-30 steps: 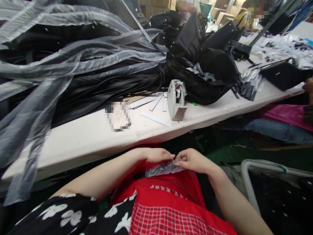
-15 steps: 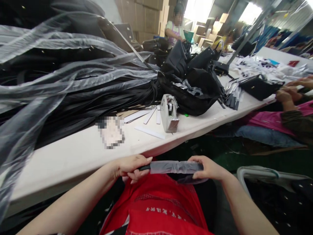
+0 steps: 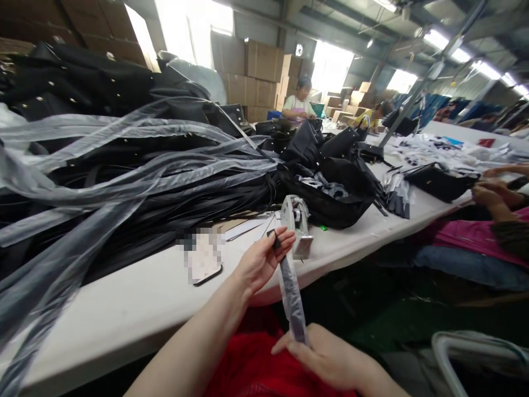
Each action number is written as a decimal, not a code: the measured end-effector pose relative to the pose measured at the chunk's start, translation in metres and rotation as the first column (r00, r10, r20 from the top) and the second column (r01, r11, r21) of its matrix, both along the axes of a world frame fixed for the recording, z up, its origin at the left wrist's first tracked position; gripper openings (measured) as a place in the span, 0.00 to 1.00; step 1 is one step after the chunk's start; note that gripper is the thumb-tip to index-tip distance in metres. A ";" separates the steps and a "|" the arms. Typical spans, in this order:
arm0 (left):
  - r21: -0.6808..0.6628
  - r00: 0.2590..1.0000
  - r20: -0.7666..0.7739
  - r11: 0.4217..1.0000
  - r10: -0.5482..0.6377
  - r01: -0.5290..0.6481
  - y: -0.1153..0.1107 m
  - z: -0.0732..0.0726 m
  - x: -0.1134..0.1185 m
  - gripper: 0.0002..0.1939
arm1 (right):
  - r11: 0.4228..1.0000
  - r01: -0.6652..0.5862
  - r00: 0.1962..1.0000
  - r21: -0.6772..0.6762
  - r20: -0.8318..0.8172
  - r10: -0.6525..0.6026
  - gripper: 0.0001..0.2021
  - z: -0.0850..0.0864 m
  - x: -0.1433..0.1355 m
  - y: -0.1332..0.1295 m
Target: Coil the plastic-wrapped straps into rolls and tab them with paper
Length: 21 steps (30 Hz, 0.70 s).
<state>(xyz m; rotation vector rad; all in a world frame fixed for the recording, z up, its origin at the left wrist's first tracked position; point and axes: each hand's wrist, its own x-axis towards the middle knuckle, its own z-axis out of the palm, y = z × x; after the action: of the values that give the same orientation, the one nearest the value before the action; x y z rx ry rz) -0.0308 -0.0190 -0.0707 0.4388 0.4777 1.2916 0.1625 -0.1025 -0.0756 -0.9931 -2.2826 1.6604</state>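
Observation:
A black strap in a clear plastic sleeve point(image 3: 292, 298) runs between my two hands, slanting from the table's edge down toward my lap. The strap's bare black end lies across the fingers of my left hand point(image 3: 260, 262), with the thumb beside it. Lower down, my right hand point(image 3: 324, 353) is closed around the sleeved part; what lies inside that fist is hidden. Just behind my left fingertips stands a pale tape dispenser point(image 3: 305, 242) on the white table point(image 3: 136, 320). A phone point(image 3: 204, 259), partly blurred, lies left of my left hand.
Black straps point(image 3: 157, 220) and long clear plastic sleeves point(image 3: 95, 132) are heaped along the left. Behind the dispenser sits an open black bag point(image 3: 351, 209) with scraps in it. A co-worker's hands point(image 3: 491, 193) are at the right. A white-framed container point(image 3: 444, 353) stands at lower right.
My hands have swung the sleeved strap from level to steeply slanted. The left hand has risen toward the dispenser; the right has dropped lower. The camera view has tilted up.

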 end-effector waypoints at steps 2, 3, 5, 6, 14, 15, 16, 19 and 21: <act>0.092 0.995 -0.084 0.994 0.058 -0.050 0.006 -0.003 0.016 0.15 | 1.000 0.003 0.997 0.026 -0.082 -0.001 0.22 0.013 -0.007 -0.003; 0.109 0.990 -0.114 0.992 0.083 -0.071 0.007 -0.004 0.022 0.16 | 0.999 0.006 0.994 0.035 -0.110 -0.002 0.23 0.018 -0.007 -0.002; 0.064 0.982 -0.137 0.991 0.129 -0.121 0.007 -0.002 0.026 0.15 | 0.998 0.002 0.990 0.059 -0.144 0.007 0.24 0.027 -0.002 -0.001; 0.014 0.980 -0.135 0.989 0.145 -0.144 0.007 0.001 0.025 0.14 | 0.998 -0.006 0.988 0.070 -0.151 0.017 0.24 0.029 0.001 -0.001; -0.210 0.989 -0.047 0.967 0.140 -0.147 0.024 0.024 0.013 0.15 | 0.999 -0.006 0.986 0.038 -0.166 0.012 0.23 0.026 0.008 -0.010; -0.150 0.982 -0.100 0.973 0.162 -0.176 0.023 0.020 0.016 0.14 | 1.000 0.014 0.985 0.028 -0.173 -0.009 0.22 0.025 0.009 -0.011; -0.057 0.966 -0.185 0.979 0.183 -0.196 0.018 0.015 0.020 0.14 | 0.999 0.038 0.981 0.002 -0.189 -0.037 0.22 0.025 0.011 -0.011; 0.299 0.791 -0.581 0.954 0.194 -0.015 -0.007 -0.005 0.034 0.12 | 0.974 0.145 0.927 -0.174 -0.320 -0.195 0.23 0.025 0.021 -0.007; 0.424 0.547 -0.810 0.854 0.210 0.301 -0.031 -0.018 0.040 0.10 | 0.909 0.281 0.804 -0.309 -0.441 -0.398 0.24 0.024 0.029 0.000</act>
<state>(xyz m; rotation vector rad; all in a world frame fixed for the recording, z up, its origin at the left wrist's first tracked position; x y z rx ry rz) 0.0095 -0.0501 -0.0883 1.5973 0.9121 1.0650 0.1911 -0.1020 -0.0520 -0.8283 -1.5067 1.7823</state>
